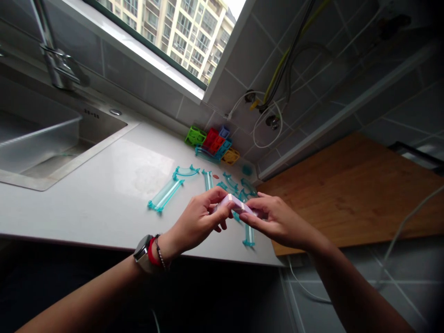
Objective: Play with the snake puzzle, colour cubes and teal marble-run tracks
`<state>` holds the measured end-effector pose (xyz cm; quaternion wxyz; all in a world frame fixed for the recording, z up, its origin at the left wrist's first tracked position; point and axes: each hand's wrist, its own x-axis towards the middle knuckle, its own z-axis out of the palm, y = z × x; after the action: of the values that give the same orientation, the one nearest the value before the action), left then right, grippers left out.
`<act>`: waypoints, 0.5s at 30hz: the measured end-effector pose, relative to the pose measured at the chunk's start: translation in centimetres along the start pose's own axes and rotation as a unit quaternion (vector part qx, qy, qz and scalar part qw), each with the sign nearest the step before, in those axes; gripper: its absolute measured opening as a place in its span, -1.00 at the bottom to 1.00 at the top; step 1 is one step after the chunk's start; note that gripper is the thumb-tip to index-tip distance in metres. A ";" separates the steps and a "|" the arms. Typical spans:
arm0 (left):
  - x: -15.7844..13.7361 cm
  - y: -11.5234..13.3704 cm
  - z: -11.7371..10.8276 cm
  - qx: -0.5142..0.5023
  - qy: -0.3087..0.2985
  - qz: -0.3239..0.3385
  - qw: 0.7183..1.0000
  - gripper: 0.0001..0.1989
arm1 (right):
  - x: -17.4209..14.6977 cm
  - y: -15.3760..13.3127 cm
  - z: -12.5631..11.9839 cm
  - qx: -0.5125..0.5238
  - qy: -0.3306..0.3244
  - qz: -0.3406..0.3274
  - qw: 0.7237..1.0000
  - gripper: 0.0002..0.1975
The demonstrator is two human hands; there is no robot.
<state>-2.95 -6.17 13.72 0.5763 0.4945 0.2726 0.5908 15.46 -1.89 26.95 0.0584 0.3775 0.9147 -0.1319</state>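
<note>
A pale pink, shiny piece with a bend in its middle (230,198) is held over the counter, its kind unclear behind the fingers. My left hand (201,213) pinches its left end, with a watch and bracelets on that wrist. On the right end, my right hand (274,216) grips with thumb and fingers. Around and beneath the hands lie clear teal track pieces: a long straight one (166,194) to the left, a curved one (187,171) behind it, and another straight one (249,235) partly under my right hand.
Against the wall stand block-like plastic pieces in green (196,136), red (212,141) and yellow (230,156). A sink (114,138) with a faucet (57,69) is at the left. A wooden board (347,194) lies right; a white cable (409,217) crosses it.
</note>
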 end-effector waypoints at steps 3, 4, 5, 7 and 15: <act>0.4 -0.3 -0.1 0.011 0.016 -0.025 0.999 -0.66 | 1.0 -0.1 0.4 -0.057 0.036 0.023 0.997 -0.52; 0.6 -0.5 0.0 0.003 0.031 -0.029 0.999 -0.66 | 1.2 -0.4 0.9 -0.092 0.063 0.029 0.993 -0.53; 0.7 -0.8 0.2 -0.003 0.050 -0.028 0.998 -0.66 | 1.4 -0.8 1.6 -0.131 0.092 0.038 0.986 -0.56; 0.9 -1.4 0.5 -0.010 0.095 -0.012 0.995 -0.65 | 1.5 -2.2 3.2 -0.202 0.143 0.068 0.967 -0.66; 1.0 -3.4 1.6 -0.076 0.191 0.042 0.978 -0.71 | 1.2 -8.0 9.7 -0.217 0.167 0.193 0.942 -0.30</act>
<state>0.08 -4.95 11.53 0.5246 0.3384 0.3109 0.7166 9.05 -9.27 18.96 0.0101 0.5418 0.8272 0.1487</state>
